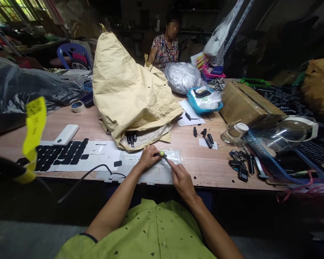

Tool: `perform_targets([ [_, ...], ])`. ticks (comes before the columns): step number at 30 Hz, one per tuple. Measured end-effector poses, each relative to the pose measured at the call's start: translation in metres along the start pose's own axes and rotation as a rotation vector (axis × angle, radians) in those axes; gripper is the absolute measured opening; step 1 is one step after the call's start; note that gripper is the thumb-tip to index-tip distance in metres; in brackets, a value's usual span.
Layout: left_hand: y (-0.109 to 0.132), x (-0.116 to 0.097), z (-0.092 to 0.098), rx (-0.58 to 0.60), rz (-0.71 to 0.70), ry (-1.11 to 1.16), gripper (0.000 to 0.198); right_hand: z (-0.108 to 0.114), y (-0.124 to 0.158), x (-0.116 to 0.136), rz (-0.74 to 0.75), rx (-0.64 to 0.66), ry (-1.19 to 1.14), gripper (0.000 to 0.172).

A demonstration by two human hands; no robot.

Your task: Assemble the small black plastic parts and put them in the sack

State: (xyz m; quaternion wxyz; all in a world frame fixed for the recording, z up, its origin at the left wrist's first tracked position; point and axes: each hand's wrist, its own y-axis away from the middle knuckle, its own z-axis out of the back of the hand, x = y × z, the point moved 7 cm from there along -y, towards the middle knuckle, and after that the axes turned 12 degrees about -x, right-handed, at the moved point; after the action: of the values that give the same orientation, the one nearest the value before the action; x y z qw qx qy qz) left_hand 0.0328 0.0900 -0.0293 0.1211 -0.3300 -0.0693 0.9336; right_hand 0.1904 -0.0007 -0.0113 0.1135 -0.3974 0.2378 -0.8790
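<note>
Wooden bench (205, 167). On it: tan paper sack (129, 90) at ctr; white sheet w/ black key pads (62, 154) at L front; white power bank (66, 135) beside it; tape roll (77, 106) behind; cardboard box (243, 102) and blue tray (203, 106) at R; small black parts (206, 138) loose nearby.

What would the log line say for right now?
left hand: pinches small black part | right hand: holds yellow-tipped tool against it | under: clear plastic bag | behind: tan paper sack
</note>
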Motion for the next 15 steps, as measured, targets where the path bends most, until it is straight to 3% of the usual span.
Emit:
perform_targets([
  [10,0.001,0.002,-0.001,-0.024,-0.007,0.021,0.018,0.006,0.0,-0.016,0.005,-0.008,0.075,0.042],
  [15,0.001,0.0,0.0,-0.008,-0.01,0.008,0.018,0.018,-0.035,-0.046,-0.022,-0.087,0.325,0.041],
])
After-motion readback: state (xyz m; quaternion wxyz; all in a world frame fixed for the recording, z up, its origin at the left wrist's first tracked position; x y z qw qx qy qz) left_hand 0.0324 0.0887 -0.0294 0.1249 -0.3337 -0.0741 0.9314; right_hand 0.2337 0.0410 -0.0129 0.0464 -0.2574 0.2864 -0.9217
